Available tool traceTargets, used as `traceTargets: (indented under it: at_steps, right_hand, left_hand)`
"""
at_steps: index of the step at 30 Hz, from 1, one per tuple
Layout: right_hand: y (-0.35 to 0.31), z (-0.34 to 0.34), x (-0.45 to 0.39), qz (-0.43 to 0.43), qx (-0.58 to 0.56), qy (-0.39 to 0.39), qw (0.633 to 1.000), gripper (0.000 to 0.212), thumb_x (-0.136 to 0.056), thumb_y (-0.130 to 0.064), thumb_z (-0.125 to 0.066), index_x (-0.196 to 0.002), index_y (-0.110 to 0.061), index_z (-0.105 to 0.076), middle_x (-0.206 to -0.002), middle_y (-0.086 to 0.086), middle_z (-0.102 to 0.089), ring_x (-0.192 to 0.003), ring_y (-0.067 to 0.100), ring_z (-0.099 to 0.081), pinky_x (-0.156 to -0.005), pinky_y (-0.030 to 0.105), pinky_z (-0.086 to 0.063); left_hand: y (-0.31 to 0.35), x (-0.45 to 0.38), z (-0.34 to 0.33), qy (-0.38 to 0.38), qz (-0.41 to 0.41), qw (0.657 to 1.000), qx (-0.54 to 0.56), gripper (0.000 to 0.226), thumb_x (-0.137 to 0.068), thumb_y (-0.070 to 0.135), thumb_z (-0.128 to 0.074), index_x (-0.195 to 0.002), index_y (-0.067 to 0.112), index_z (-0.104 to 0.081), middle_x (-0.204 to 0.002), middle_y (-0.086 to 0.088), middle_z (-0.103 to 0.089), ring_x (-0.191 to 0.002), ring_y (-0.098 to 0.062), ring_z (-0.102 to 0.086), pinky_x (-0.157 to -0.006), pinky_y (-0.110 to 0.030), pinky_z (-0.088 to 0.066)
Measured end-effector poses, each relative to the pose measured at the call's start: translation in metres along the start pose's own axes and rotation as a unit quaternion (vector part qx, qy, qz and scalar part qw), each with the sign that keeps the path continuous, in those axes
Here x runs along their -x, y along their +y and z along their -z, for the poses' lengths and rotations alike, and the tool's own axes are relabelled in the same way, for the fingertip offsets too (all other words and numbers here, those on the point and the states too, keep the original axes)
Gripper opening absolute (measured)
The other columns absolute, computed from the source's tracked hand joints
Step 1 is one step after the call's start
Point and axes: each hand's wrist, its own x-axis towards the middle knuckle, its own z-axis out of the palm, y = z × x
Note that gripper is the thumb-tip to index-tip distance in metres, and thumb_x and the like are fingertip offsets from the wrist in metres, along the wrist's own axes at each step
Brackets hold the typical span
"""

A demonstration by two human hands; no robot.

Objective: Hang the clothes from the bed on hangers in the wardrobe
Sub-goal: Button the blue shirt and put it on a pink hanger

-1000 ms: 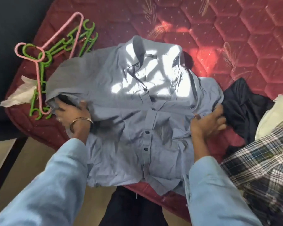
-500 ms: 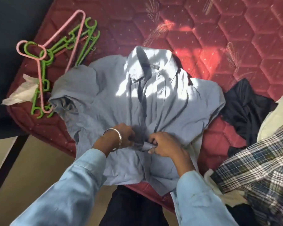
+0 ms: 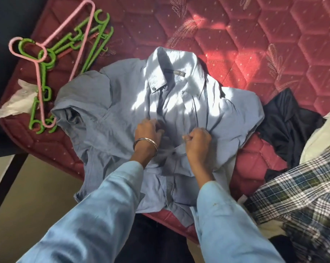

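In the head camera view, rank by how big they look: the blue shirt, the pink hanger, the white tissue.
1. blue shirt
2. pink hanger
3. white tissue, though hangers partly cover it

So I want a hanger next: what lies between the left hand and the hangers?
In the head view, only the blue shirt itself: its crumpled sleeve spreads from the left hand to the pink and green hangers, overlapping their lower ends.

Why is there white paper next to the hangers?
A crumpled white tissue lies at the mattress edge, partly under the green hangers. It looks out of place among the clothes; why it is there cannot be told.
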Motion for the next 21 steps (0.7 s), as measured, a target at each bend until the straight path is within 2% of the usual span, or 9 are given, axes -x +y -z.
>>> traceTargets:
  at_steps: [3, 5, 7, 10, 15, 17, 18, 19, 21]
  right_hand:
    - [-0.003, -0.011, 0.009, -0.027, 0.074, 0.018, 0.997, 0.044, -0.084, -0.034, -0.071, -0.103, 0.004, -0.062, -0.112, 0.021, -0.057, -0.107, 0.035, -0.052, -0.090, 0.033, -0.038]
    - [-0.010, -0.016, 0.012, -0.044, 0.118, 0.013, 0.992, 0.054, -0.086, -0.037, -0.068, -0.119, 0.004, -0.054, -0.122, 0.020, -0.050, -0.115, 0.035, -0.046, -0.097, 0.037, -0.036]
    - [-0.015, -0.016, 0.012, -0.063, 0.131, 0.016, 0.989, 0.046, -0.089, -0.029, -0.065, -0.122, 0.001, -0.053, -0.125, 0.018, -0.049, -0.117, 0.034, -0.045, -0.098, 0.037, -0.037]
    - [-0.021, -0.010, 0.007, -0.083, 0.141, -0.004, 0.987, 0.027, -0.090, -0.008, -0.059, -0.115, -0.002, -0.060, -0.121, 0.019, -0.057, -0.113, 0.034, -0.053, -0.093, 0.036, -0.043]
    - [-0.028, 0.014, -0.005, -0.082, 0.159, -0.043, 0.983, 0.027, -0.090, 0.002, -0.051, -0.113, -0.003, -0.065, -0.119, 0.020, -0.062, -0.110, 0.038, -0.060, -0.083, 0.037, -0.051]
    - [-0.026, 0.022, -0.009, -0.083, 0.111, -0.003, 0.990, 0.020, -0.088, -0.002, -0.055, -0.100, -0.007, -0.069, -0.105, 0.021, -0.066, -0.101, 0.036, -0.064, -0.077, 0.037, -0.052]
    - [-0.024, 0.025, -0.010, -0.069, 0.046, 0.011, 0.997, 0.011, -0.085, -0.004, -0.056, -0.084, -0.002, -0.066, -0.090, 0.019, -0.067, -0.092, 0.033, -0.066, -0.072, 0.036, -0.051]
    - [-0.022, 0.024, -0.011, -0.054, -0.034, 0.020, 0.998, 0.020, -0.081, -0.004, -0.057, -0.065, -0.016, -0.059, -0.077, 0.014, -0.065, -0.083, 0.028, -0.066, -0.069, 0.033, -0.051]
    - [-0.018, 0.023, -0.012, -0.043, -0.206, 0.017, 0.978, 0.018, -0.078, -0.004, -0.062, -0.072, -0.017, -0.072, -0.073, 0.005, -0.070, -0.076, 0.020, -0.068, -0.073, 0.033, -0.055]
  left_hand:
    - [-0.001, 0.001, -0.009, 0.008, 0.027, 1.000, -0.008, 0.018, -0.082, 0.027, -0.070, -0.096, 0.014, -0.070, -0.104, -0.009, -0.067, -0.095, -0.029, -0.061, -0.082, -0.034, -0.046]
    - [0.002, 0.002, -0.010, 0.017, 0.032, 0.999, 0.009, 0.021, -0.081, 0.032, -0.071, -0.094, 0.015, -0.071, -0.099, -0.007, -0.069, -0.091, -0.026, -0.062, -0.080, -0.032, -0.046]
    - [0.004, 0.003, -0.011, 0.020, 0.043, 0.998, 0.031, 0.021, -0.081, 0.035, -0.071, -0.091, 0.016, -0.073, -0.094, -0.004, -0.070, -0.088, -0.023, -0.063, -0.079, -0.030, -0.047]
    - [0.006, 0.002, -0.011, 0.011, 0.074, 0.995, 0.059, 0.016, -0.081, 0.031, -0.071, -0.088, 0.017, -0.072, -0.088, -0.003, -0.072, -0.085, -0.022, -0.065, -0.081, -0.031, -0.051]
    - [0.008, 0.000, -0.004, -0.013, 0.113, 0.981, 0.154, 0.009, -0.077, 0.027, -0.074, -0.080, 0.019, -0.073, -0.077, -0.002, -0.072, -0.077, -0.019, -0.067, -0.079, -0.031, -0.054]
    - [0.005, 0.003, -0.001, -0.021, 0.103, 0.976, 0.190, 0.007, -0.076, 0.025, -0.076, -0.073, 0.021, -0.071, -0.070, 0.003, -0.070, -0.073, -0.016, -0.066, -0.077, -0.031, -0.055]
    - [0.004, 0.005, 0.001, -0.024, 0.096, 0.972, 0.211, 0.010, -0.075, 0.024, -0.077, -0.070, 0.022, -0.070, -0.066, 0.007, -0.068, -0.070, -0.013, -0.065, -0.076, -0.030, -0.056]
    - [0.004, 0.008, 0.002, -0.028, 0.091, 0.968, 0.233, 0.013, -0.075, 0.021, -0.078, -0.068, 0.023, -0.068, -0.064, 0.010, -0.066, -0.067, -0.010, -0.063, -0.074, -0.029, -0.055]
    - [0.005, 0.012, 0.005, -0.035, 0.080, 0.958, 0.272, 0.013, -0.077, 0.018, -0.078, -0.067, 0.021, -0.069, -0.063, 0.012, -0.065, -0.062, -0.005, -0.060, -0.071, -0.026, -0.053]
